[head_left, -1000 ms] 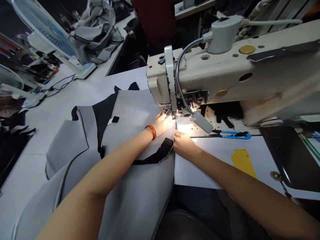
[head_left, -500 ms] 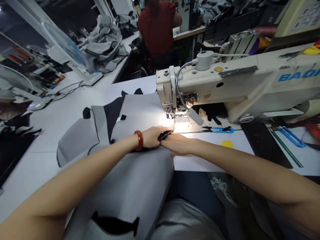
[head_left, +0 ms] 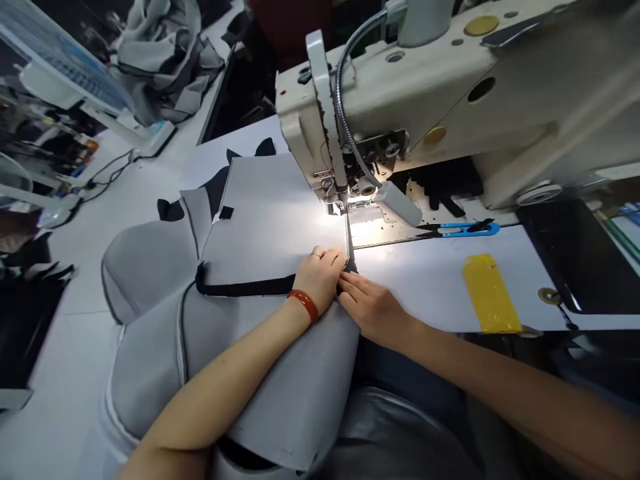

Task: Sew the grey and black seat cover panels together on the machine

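A grey fabric cover [head_left: 270, 207] with black trim lies under the lit needle area of the sewing machine [head_left: 320, 127] and spreads over the table toward my lap. My left hand [head_left: 320, 275], with a ring and a red bracelet, has its fingers closed on the cover's right edge, just in front of the presser foot [head_left: 336, 208]. Right beside it, my right hand [head_left: 370, 305] pinches the same edge where the black strip [head_left: 250, 288] ends. The fingertips of both hands nearly meet, and the fabric partly hides them.
Blue thread snips [head_left: 465, 230] lie by the machine bed. To the right are a yellow piece [head_left: 491, 293] and a dark phone-like slab [head_left: 575, 257]. A fan [head_left: 75, 60] and a heap of grey fabric [head_left: 160, 60] stand at the back left.
My view has moved closer to the machine. Both hands have shifted along the cover's edge, the black strip now shows, and the dark object between my fingers is no longer visible.
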Demonstrator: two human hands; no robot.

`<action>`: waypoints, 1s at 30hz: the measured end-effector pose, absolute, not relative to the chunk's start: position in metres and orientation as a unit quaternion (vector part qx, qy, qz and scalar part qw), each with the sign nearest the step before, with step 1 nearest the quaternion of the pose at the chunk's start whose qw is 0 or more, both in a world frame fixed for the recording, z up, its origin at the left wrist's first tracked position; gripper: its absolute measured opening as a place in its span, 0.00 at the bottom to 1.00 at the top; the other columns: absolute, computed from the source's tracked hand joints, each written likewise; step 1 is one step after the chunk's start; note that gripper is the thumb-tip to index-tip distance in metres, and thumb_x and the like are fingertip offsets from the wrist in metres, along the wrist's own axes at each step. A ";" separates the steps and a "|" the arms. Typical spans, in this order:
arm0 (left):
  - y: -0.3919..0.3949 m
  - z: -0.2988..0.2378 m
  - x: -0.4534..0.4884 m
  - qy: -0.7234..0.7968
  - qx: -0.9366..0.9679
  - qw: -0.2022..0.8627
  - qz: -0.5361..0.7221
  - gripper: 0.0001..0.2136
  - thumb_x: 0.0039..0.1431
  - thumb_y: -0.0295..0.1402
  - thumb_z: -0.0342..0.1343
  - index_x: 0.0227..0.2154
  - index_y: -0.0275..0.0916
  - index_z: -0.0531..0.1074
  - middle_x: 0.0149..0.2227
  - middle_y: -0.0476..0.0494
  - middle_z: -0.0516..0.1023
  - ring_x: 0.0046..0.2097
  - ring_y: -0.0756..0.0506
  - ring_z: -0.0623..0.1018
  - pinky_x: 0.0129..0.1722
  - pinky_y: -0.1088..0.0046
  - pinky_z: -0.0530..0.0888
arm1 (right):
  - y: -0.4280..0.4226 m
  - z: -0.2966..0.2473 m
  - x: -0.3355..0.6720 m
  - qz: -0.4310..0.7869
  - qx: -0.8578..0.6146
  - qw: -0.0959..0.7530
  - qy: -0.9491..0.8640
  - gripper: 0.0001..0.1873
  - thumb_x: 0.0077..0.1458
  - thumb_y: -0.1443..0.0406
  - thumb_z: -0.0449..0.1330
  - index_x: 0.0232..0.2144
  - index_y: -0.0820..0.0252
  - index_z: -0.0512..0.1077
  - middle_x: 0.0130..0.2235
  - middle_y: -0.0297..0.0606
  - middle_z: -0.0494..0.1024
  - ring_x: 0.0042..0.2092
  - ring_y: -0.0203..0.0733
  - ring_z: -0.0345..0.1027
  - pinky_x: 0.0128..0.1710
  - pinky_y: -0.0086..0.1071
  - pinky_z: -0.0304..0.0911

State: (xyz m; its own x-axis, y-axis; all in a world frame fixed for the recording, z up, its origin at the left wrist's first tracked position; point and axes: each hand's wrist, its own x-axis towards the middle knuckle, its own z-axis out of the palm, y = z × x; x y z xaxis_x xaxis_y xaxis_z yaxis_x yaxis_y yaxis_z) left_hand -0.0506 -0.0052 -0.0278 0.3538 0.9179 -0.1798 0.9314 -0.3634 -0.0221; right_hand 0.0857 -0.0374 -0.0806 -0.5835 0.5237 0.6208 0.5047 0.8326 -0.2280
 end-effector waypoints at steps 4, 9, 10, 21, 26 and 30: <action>0.005 -0.029 -0.053 0.514 0.851 0.101 -0.040 0.15 0.58 0.21 0.42 0.40 0.37 0.72 0.47 0.44 0.74 0.45 0.47 0.72 0.47 0.68 0.67 | -0.034 -0.081 0.076 -0.060 -0.310 0.331 -0.889 0.16 0.55 0.76 0.46 0.38 0.74 0.73 0.42 0.53 0.77 0.47 0.49 0.70 0.49 0.39 0.67; 0.008 -0.025 -0.044 0.524 0.840 0.122 -0.070 0.13 0.59 0.23 0.43 0.38 0.39 0.72 0.49 0.47 0.73 0.40 0.48 0.72 0.40 0.72 0.68 | -0.033 -0.082 0.072 -0.103 -0.302 0.331 -0.888 0.16 0.51 0.78 0.46 0.30 0.73 0.74 0.34 0.53 0.79 0.39 0.49 0.73 0.45 0.39 0.69; 0.008 -0.024 -0.043 0.535 0.832 0.122 -0.085 0.12 0.59 0.24 0.44 0.37 0.39 0.72 0.48 0.48 0.74 0.39 0.48 0.72 0.37 0.72 0.68 | -0.031 -0.082 0.072 -0.105 -0.301 0.330 -0.889 0.16 0.50 0.78 0.47 0.30 0.73 0.74 0.33 0.53 0.79 0.39 0.49 0.73 0.45 0.39 0.69; 0.035 -0.007 -0.036 0.537 0.819 0.095 -0.181 0.12 0.59 0.24 0.45 0.40 0.37 0.72 0.45 0.44 0.73 0.45 0.42 0.68 0.37 0.70 0.68 | 0.001 -0.079 0.072 -0.115 -0.288 0.287 -0.906 0.15 0.53 0.78 0.47 0.33 0.75 0.73 0.34 0.54 0.77 0.39 0.48 0.72 0.43 0.39 0.68; 0.047 -0.006 -0.033 0.555 0.807 0.077 -0.186 0.11 0.59 0.25 0.45 0.38 0.38 0.72 0.46 0.43 0.70 0.46 0.42 0.68 0.40 0.69 0.69 | 0.017 -0.082 0.069 -0.090 -0.306 0.245 -0.916 0.16 0.54 0.77 0.46 0.32 0.73 0.73 0.33 0.52 0.77 0.38 0.48 0.71 0.42 0.39 0.68; 0.057 -0.008 -0.032 0.578 0.794 0.060 -0.178 0.11 0.60 0.28 0.46 0.40 0.38 0.73 0.46 0.40 0.70 0.48 0.41 0.68 0.41 0.68 0.69 | 0.029 -0.085 0.066 -0.084 -0.313 0.224 -0.919 0.16 0.54 0.76 0.46 0.33 0.74 0.74 0.34 0.54 0.77 0.39 0.49 0.71 0.44 0.39 0.68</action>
